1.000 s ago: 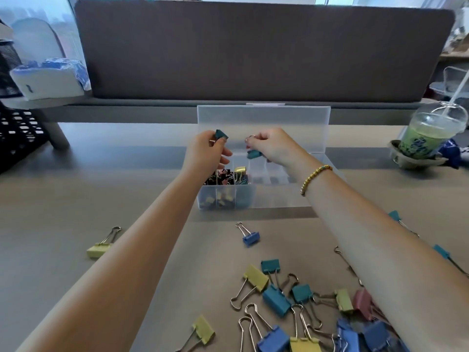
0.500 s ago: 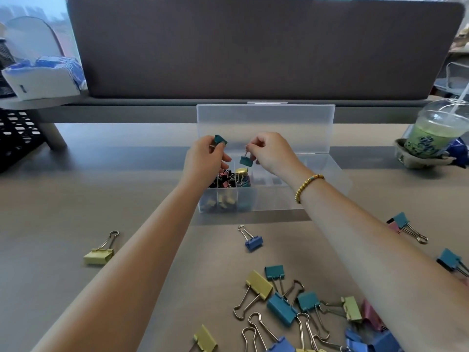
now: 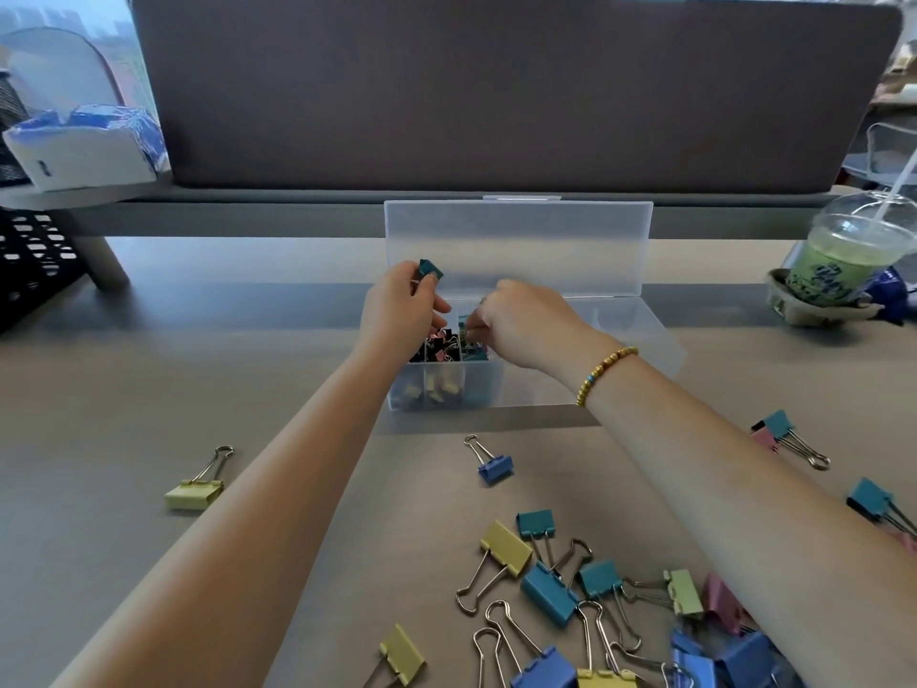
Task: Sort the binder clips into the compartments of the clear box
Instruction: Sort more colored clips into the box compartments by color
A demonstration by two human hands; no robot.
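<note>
Steel-handled binder clips, large, lie loose on the grey-brown tabletop [image 3: 149, 389] at 5 o'clock, nearest the viewer: yellow, teal, blue and pink bodies in an overlapping heap [image 3: 585, 608], the right forearm crossing above part of it. One yellow clip [image 3: 194, 494] lies alone at 8 o'clock; one blue clip [image 3: 493, 466] lies alone just in front of the box; a teal-and-pink pair [image 3: 779, 429] and another teal clip [image 3: 868, 496] sit at 3 o'clock near the right edge. Clear plastic compartment box [image 3: 546, 389], centre, lid [image 3: 518, 245] standing open and upright at the back. Leftmost compartments hold small clips: yellow ones in the near cell, black and pink ones behind, teal ones in the cell just to the right; the remaining cells to the right cannot be read clearly. Left hand [image 3: 399, 310], over the box's left end, pinches a small teal clip [image 3: 429, 268] between thumb and fingertips, raised above the rim. Right hand [image 3: 526, 322], beaded bracelet [image 3: 603, 372] at the wrist, fingers curled down into the teal cell, pinching a second small teal clip [image 3: 464, 321], partly hidden. Iced green drink in a domed cup [image 3: 838, 260] with straw, at 2 o'clock, in a cardboard holder. Tissue pack [image 3: 84, 151], blue and white, at 10 o'clock on a raised shelf. Dark fabric desk divider [image 3: 496, 91] at 12 o'clock, farthest.
</note>
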